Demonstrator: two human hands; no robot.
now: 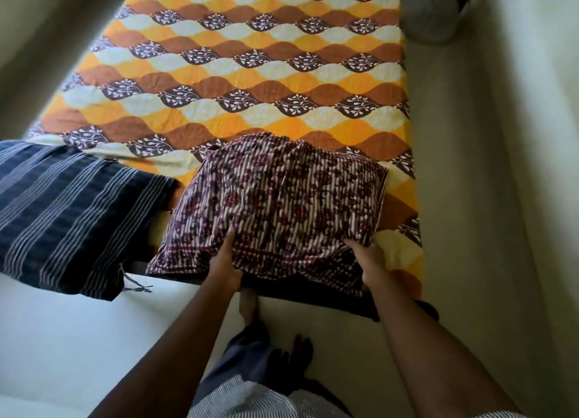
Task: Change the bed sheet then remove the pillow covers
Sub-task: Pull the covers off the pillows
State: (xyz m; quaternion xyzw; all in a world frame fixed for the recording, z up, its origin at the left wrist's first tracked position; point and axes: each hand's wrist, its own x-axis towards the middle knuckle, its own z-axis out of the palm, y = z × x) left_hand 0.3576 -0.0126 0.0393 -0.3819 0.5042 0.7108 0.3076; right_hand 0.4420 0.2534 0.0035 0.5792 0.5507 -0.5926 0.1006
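A pillow in a maroon and white striped floral cover (282,204) lies at the near end of the bed, on the orange, brown and cream patterned bed sheet (250,73). My left hand (225,261) grips the cover's near edge left of centre, thumb on top and fingers hidden beneath. My right hand (369,257) holds the near right corner of the same cover, its fingers tucked under the fabric. A second pillow in a dark blue cover with white stripes (69,217) lies to the left, overhanging the bed's near edge.
The bed sits low on a pale floor (470,198), with floor space along its right side and in front. A grey cylindrical object (429,10) stands at the bed's far right corner. A wall runs along the left. My bare feet (275,339) stand just before the bed.
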